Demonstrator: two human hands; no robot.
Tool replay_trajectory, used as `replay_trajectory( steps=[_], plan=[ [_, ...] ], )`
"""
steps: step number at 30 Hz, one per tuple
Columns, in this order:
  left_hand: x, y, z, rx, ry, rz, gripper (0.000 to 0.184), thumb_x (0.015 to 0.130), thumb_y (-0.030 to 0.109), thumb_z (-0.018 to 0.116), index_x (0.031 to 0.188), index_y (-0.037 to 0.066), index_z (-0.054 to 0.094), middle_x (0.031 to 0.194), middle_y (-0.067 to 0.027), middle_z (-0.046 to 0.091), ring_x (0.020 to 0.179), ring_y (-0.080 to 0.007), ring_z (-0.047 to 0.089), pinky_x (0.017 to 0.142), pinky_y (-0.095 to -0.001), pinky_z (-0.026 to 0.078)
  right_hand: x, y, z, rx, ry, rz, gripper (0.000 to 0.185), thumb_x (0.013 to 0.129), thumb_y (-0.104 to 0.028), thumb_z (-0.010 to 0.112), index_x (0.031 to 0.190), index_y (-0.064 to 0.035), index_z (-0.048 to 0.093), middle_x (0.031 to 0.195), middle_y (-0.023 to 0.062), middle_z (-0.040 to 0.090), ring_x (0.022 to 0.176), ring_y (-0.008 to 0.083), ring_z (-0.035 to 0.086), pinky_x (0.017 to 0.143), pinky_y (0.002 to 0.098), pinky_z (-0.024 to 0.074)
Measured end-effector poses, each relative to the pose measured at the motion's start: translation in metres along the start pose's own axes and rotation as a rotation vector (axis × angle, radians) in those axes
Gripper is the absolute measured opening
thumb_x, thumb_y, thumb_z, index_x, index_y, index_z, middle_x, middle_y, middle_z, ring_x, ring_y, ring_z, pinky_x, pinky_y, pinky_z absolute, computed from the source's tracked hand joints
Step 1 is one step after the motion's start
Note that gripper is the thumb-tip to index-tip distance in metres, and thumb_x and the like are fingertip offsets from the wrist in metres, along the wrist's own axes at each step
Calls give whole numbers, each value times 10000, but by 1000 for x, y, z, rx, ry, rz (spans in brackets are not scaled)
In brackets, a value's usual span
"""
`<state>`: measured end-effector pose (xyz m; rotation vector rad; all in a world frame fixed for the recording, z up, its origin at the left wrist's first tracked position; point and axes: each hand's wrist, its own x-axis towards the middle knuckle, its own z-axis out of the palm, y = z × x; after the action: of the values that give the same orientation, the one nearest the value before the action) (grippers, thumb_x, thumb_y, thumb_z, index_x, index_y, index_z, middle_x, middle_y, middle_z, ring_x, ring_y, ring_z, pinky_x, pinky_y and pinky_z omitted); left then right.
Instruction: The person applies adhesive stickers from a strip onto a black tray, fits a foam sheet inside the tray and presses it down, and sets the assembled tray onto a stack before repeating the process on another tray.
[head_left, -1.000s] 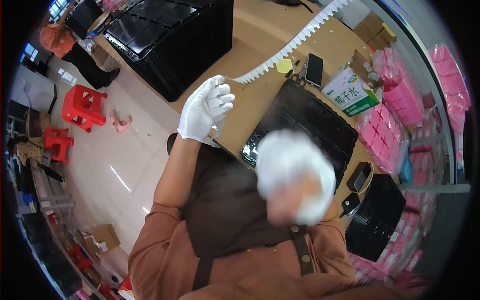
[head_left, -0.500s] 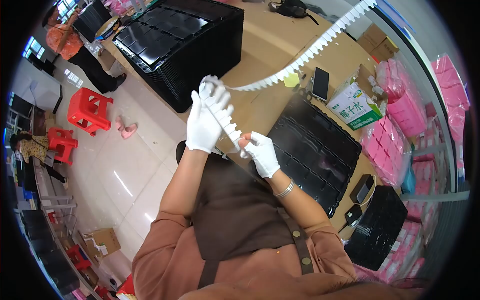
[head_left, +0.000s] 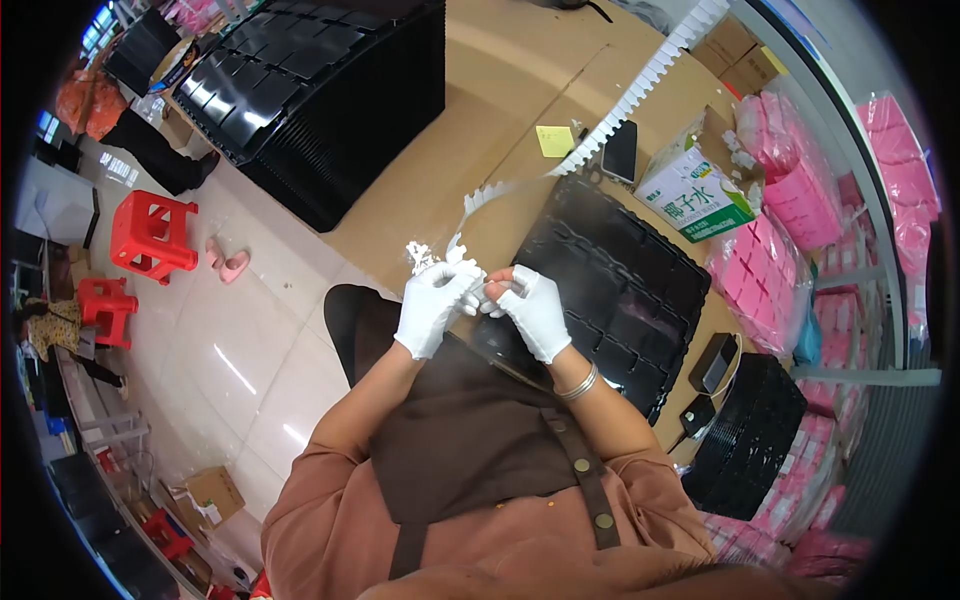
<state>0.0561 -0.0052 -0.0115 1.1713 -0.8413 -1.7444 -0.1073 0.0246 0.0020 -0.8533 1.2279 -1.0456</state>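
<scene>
A long strip of white toothed tabs (head_left: 638, 92) curls down from the upper right to my hands. My left hand (head_left: 437, 306), in a white glove, is closed around its lower part, and a crumpled bunch of tabs sticks up beside the fingers. Fingertips bare at the thumb, my gloved right hand (head_left: 534, 312) pinches close against the left fingers; what lies in this pinch is too small to make out. Just beyond and to the right of the hands a black ridged plastic tray (head_left: 625, 285) lies on the brown table (head_left: 400, 190).
A tall stack of black trays (head_left: 350, 125) stands at the table's far left. To the right are a phone (head_left: 619, 152), yellow note (head_left: 555, 141), carton (head_left: 695, 185) and pink wrapped packs (head_left: 765, 280). Red stools (head_left: 152, 237) and a person (head_left: 150, 150) are across the floor.
My left hand has come down and drawn in beside the right, and the strip now bunches at its fingers instead of running straight between the hands. The view has shifted slightly.
</scene>
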Motion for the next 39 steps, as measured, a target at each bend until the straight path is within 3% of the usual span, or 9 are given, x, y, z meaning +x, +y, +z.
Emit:
replay_trajectory(
  steps=[9,14,20,22,27,31,34,36,39],
  plan=[
    [12,-8,14,-43,-13,-111,231,922,130,670,1099,-17,644,885,-62,666,669,-115,623,564,-238,487,0,4,-13,-130,115,-25,82,873,-64,685,936,-11,683,836,52,674,696,111,628,653,240,507],
    [26,-11,19,-228,1,-199,273,915,152,686,1106,-32,623,818,-68,662,575,-96,578,506,-219,455,-3,1,-19,-481,128,-490,62,776,-13,681,822,-13,639,910,105,589,832,255,604,742,334,488],
    [39,-15,-2,-199,125,-103,260,927,160,674,1090,-38,630,830,-63,648,563,-94,565,499,-212,440,67,-32,-93,-410,300,-375,62,743,-39,701,770,-45,645,857,117,621,820,276,643,751,352,516],
    [36,-12,-5,-204,128,-92,260,929,167,675,1086,-36,633,826,-58,644,564,-90,564,498,-207,439,114,-22,-151,-1045,436,-433,47,733,-57,705,711,-74,668,857,129,649,840,308,661,760,392,531],
    [29,-8,-4,-122,197,-75,260,922,174,680,1066,-39,641,770,-47,636,559,-90,566,489,-203,435,152,-26,-159,-1350,441,-256,70,718,-91,745,746,-85,680,924,149,649,899,348,650,802,431,528],
    [19,-4,-1,-52,211,-86,241,921,191,677,1011,-28,634,727,-52,633,540,-91,565,490,-214,449,144,-29,-148,-1267,579,-370,313,694,-118,791,962,-57,642,993,178,630,942,353,638,836,424,516],
    [15,0,5,-44,197,-47,213,921,193,677,965,-12,640,680,-50,625,533,-98,567,500,-223,456,107,-17,-94,-930,387,-509,215,752,-125,748,922,-32,654,920,152,637,866,311,654,775,392,530],
    [13,-7,6,-33,170,-35,199,924,186,674,960,-7,644,671,-50,622,538,-103,570,507,-224,461,52,-29,-36,-743,72,-295,199,786,-82,709,969,-17,665,781,64,661,683,123,622,658,274,513],
    [11,-15,8,-50,133,9,194,932,181,663,977,-7,647,694,-44,625,537,-104,565,499,-222,450,26,-5,-3,-340,0,-70,107,849,-70,710,934,-9,689,807,6,667,742,79,580,684,251,478]
  ],
)
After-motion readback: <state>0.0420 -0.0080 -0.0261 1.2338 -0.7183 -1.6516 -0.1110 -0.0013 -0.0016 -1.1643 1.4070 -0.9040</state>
